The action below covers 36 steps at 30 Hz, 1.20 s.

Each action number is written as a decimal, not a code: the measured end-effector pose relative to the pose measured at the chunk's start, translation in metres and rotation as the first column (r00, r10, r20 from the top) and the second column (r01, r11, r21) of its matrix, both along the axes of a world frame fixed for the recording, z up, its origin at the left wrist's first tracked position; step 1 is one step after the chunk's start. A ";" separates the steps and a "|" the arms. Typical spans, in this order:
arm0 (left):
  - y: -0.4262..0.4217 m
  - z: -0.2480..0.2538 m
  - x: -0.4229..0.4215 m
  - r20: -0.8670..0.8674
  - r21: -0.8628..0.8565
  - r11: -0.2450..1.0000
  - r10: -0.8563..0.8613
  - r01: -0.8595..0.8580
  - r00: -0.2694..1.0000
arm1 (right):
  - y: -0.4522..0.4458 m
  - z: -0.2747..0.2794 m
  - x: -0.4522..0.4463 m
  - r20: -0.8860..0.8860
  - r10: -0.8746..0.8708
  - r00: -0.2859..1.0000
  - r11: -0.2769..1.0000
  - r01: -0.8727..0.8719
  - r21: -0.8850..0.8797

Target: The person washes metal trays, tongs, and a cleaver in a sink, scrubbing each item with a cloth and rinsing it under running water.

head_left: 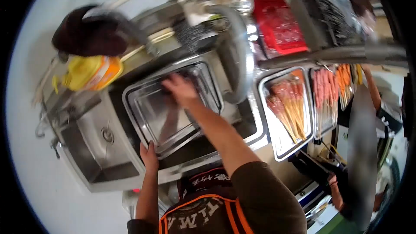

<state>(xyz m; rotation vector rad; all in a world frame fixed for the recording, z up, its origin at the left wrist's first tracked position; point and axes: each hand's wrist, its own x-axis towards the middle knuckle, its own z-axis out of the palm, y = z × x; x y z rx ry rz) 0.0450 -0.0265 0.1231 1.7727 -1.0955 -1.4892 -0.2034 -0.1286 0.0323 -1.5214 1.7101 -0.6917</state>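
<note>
A shiny metal tray (149, 115) lies tilted over the right sink basin, overlapping another metal tray at its right side. At its near left corner, my left hand (149, 157) grips the rim, with the thumb up along the edge. My right hand (181, 90) is spread over the tray's inner surface near its far right part, fingers apart and slightly blurred. Whether its fingertips touch the metal is hard to tell.
The left sink basin (106, 134) has a drain. A yellow bottle (93, 73) stands behind it. To the right are trays of skewers (288, 104), sausage-like skewers (325, 89) and a red basket (279, 21). Another person's arm (372, 86) shows far right.
</note>
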 end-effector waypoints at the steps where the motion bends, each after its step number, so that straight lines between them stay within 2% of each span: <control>1: 0.001 0.005 -0.004 -0.021 -0.044 0.996 0.080 -0.081 0.997 | 0.003 0.008 -0.014 0.308 -0.357 0.882 0.918 0.271 0.288; 2: 0.002 0.008 -0.001 0.004 -0.041 0.993 0.114 -0.114 0.993 | 0.024 -0.039 -0.027 -0.120 -0.161 0.980 0.968 0.181 0.175; 3: 0.004 0.010 0.003 0.018 0.005 0.993 0.121 -0.121 0.992 | 0.028 -0.059 -0.043 0.125 -0.513 0.849 0.794 0.414 0.445; 4: 0.007 0.013 0.008 0.025 0.049 0.991 0.121 -0.122 0.992 | 0.035 -0.072 -0.063 0.260 -0.440 0.860 0.836 0.286 0.469; 5: 0.008 0.015 0.010 0.100 -0.022 0.999 0.027 -0.025 0.995 | 0.055 -0.067 -0.070 -0.379 0.092 0.921 0.986 -0.031 0.162; 6: 0.008 0.015 0.011 0.091 -0.027 0.999 0.039 -0.037 0.995 | 0.057 -0.054 -0.075 -0.348 0.160 0.924 0.951 -0.050 0.304; 8: 0.015 0.028 0.019 0.136 -0.022 1.000 0.011 -0.008 0.991 | 0.068 -0.025 -0.086 -0.224 0.214 0.951 0.911 -0.111 0.397; 9: 0.006 0.057 0.011 0.276 0.045 0.999 -0.010 -0.002 0.961 | 0.079 -0.021 -0.091 -0.225 0.222 0.949 0.910 -0.119 0.397; 10: 0.004 0.065 0.014 0.277 0.040 0.999 -0.001 -0.011 0.961 | 0.088 -0.017 -0.098 -0.153 0.163 0.975 0.920 -0.095 0.380; 11: 0.003 0.071 0.021 0.336 -0.120 0.991 -0.013 0.057 0.942 | 0.097 -0.012 -0.099 -0.072 0.106 0.992 0.929 -0.073 0.363; 12: 0.001 0.082 0.025 0.398 -0.273 0.953 -0.012 0.131 0.917 | 0.103 0.001 -0.096 -0.067 0.118 0.991 0.931 -0.086 0.355; 13: -0.001 0.099 0.026 0.364 -0.253 0.965 0.024 0.074 0.931 | 0.110 0.016 -0.099 -0.104 0.158 0.982 0.948 -0.122 0.294; 14: -0.001 0.101 0.036 0.382 -0.341 0.931 0.010 0.131 0.924 | 0.112 0.037 -0.104 -0.148 0.191 0.970 0.959 -0.153 0.237; 15: 0.001 0.107 0.044 0.426 -0.275 0.954 0.010 0.119 0.905 | 0.108 0.057 -0.111 -0.218 0.133 0.967 0.969 -0.081 0.232; 16: 0.002 0.115 0.048 0.468 -0.211 0.971 0.004 0.108 0.883 | 0.105 0.081 -0.119 -0.269 0.018 0.963 0.986 0.027 0.162; 17: 0.001 0.123 0.047 0.459 -0.223 0.969 0.005 0.110 0.888 | 0.097 0.116 -0.128 -0.294 -0.159 0.943 0.986 0.169 0.006; 19: 0.000 0.135 0.042 0.536 -0.398 0.889 0.025 0.226 0.844 | 0.077 0.188 -0.144 -0.300 -0.427 0.853 0.886 0.328 -0.328; 20: 0.000 0.135 0.043 0.520 -0.414 0.881 0.023 0.229 0.854 | 0.066 0.234 -0.148 -0.384 -0.469 0.795 0.838 0.262 -0.479; 22: 0.002 0.132 0.048 0.420 -0.224 0.974 0.054 0.045 0.906 | 0.046 0.282 -0.161 -0.335 -0.572 0.749 0.720 0.262 -0.643; 23: -0.004 0.134 0.031 0.254 -0.420 0.907 0.125 -0.007 0.959 | 0.035 0.297 -0.168 -0.339 -0.590 0.733 0.695 0.247 -0.676; 24: -0.004 0.128 0.031 0.245 -0.428 0.904 0.124 -0.007 0.961 | 0.022 0.304 -0.175 -0.397 -0.583 0.709 0.689 0.172 -0.704; 26: -0.004 0.098 0.037 0.023 -0.261 0.948 0.196 -0.184 0.980 | -0.006 0.298 -0.193 -0.488 -0.431 0.759 0.827 0.117 -0.549; 28: 0.002 0.066 0.038 -0.141 -0.121 0.960 0.236 -0.254 0.961 | -0.024 0.306 -0.186 -0.393 -0.279 0.876 0.948 0.186 -0.257; 30: 0.007 0.048 0.025 -0.225 -0.088 0.945 0.290 -0.316 0.930 | -0.038 0.300 -0.196 -0.453 -0.247 0.857 0.963 0.163 -0.216; 33: 0.012 0.048 0.013 -0.304 0.106 0.949 0.316 -0.298 0.899 | -0.040 0.305 -0.200 -0.600 -0.155 0.785 0.986 0.088 -0.141; 34: 0.014 0.038 0.014 -0.303 0.111 0.948 0.318 -0.299 0.898 | -0.038 0.312 -0.200 -0.673 -0.130 0.728 0.990 0.064 -0.123; 35: 0.014 0.032 0.012 -0.328 0.111 0.947 0.321 -0.301 0.889 | -0.038 0.315 -0.203 -0.675 -0.127 0.726 0.991 0.063 -0.119; 36: 0.014 0.028 0.011 -0.351 0.112 0.947 0.321 -0.301 0.879 | -0.038 0.318 -0.209 -0.723 -0.059 0.689 0.991 -0.044 -0.123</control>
